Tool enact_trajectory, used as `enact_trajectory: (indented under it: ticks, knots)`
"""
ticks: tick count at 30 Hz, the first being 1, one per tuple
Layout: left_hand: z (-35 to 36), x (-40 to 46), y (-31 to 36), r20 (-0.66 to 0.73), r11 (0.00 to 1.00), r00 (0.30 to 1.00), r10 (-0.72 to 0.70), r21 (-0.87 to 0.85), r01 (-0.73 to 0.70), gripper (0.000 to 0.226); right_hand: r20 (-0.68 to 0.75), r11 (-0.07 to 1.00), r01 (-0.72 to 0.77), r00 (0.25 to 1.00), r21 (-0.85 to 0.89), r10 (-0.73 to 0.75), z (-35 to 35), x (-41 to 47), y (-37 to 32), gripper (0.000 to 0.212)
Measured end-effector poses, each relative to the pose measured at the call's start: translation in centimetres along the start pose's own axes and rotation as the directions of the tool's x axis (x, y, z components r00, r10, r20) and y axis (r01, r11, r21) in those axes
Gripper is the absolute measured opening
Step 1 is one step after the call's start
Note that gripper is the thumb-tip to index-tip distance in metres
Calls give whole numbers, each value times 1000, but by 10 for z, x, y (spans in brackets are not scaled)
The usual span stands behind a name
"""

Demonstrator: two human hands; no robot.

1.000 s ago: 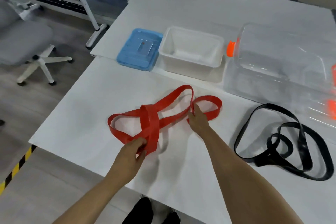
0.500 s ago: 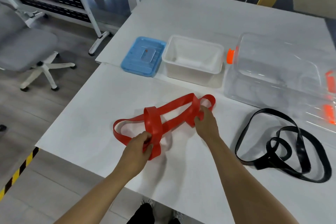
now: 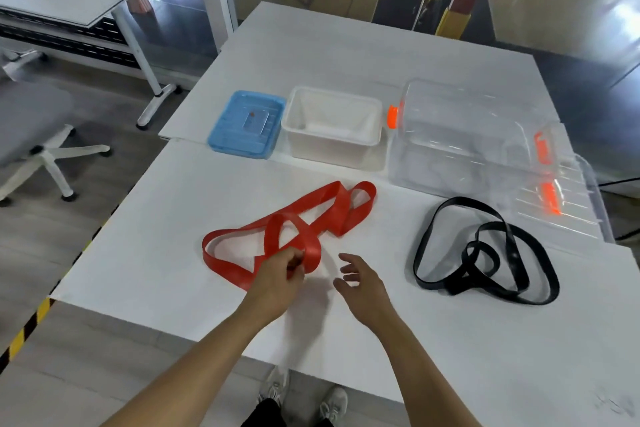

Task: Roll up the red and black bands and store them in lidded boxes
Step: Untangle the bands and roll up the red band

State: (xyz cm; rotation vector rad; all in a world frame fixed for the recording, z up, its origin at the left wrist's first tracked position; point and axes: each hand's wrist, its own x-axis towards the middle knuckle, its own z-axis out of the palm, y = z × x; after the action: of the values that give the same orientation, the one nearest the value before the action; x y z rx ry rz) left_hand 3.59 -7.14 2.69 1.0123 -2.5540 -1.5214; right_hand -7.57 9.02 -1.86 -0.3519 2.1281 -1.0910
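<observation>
One red band [image 3: 294,218] lies in loose, twisted loops on the near part of the white table [image 3: 173,236], left of centre. Its near loop rises off the surface where the left hand [image 3: 277,274] pinches it between thumb and fingertips; the far end folds back on itself close to the boxes. The right hand [image 3: 360,282] hovers just to the right of that pinch, fingers spread and slack, holding nothing and not touching the band.

One black band [image 3: 485,250] lies well to the right of the red one, untouched, coiled in several overlapping loops flat on the table.

Behind the bands stand two boxes. The white box [image 3: 332,130] is open and shows nothing inside, with one blue lid [image 3: 247,123] lying flat just beside it on its left. To its right is the larger clear box [image 3: 467,135], with orange latches; three orange pieces are visible, one on its left end and two toward its right. A clear lid [image 3: 571,204] rests at its right side, near the far loop of the black band.

Off the table to the left is one grey office chair [image 3: 31,128], and two shoes [image 3: 304,395] show below the table's near edge.
</observation>
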Motion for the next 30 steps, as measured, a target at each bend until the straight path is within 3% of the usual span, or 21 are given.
enact_trajectory:
  ticks: [3, 7, 11, 15, 21, 26, 30]
  knots:
    - [-11, -6, 20, -45, 999, 999, 23, -48, -25, 20, 41, 995, 91, 995, 49, -93, -8, -9, -25, 48]
    - [-32, -14, 48, -78, 988, 995, 66, -133, -76, 23, 44, 958, 232, 969, 171, -243, -22, -28, -68, 25]
    - [-57, -19, 80, -183, 971, 970, 162, -144, -190, 26, 60, 914, 362, 924, 185, -378, -32, -44, -108, 11]
    - [-84, -23, 108, -240, 936, 934, 265, -168, -309, 21, 28, 883, 411, 904, 225, -428, -43, -57, -146, 12]
    - [-115, -25, 147, -200, 801, 902, 383, -414, -432, 22, -38, 815, 491, 862, 307, -505, -68, -70, -193, 14]
    - [-120, -27, 174, -259, 784, 895, 363, -435, -444, 39, -148, 760, 560, 826, 330, -544, -75, -76, -217, 16]
    - [-133, -23, 193, -326, 788, 874, 361, -394, -473, 33, -34, 787, 540, 830, 300, -557, -80, -72, -223, 22]
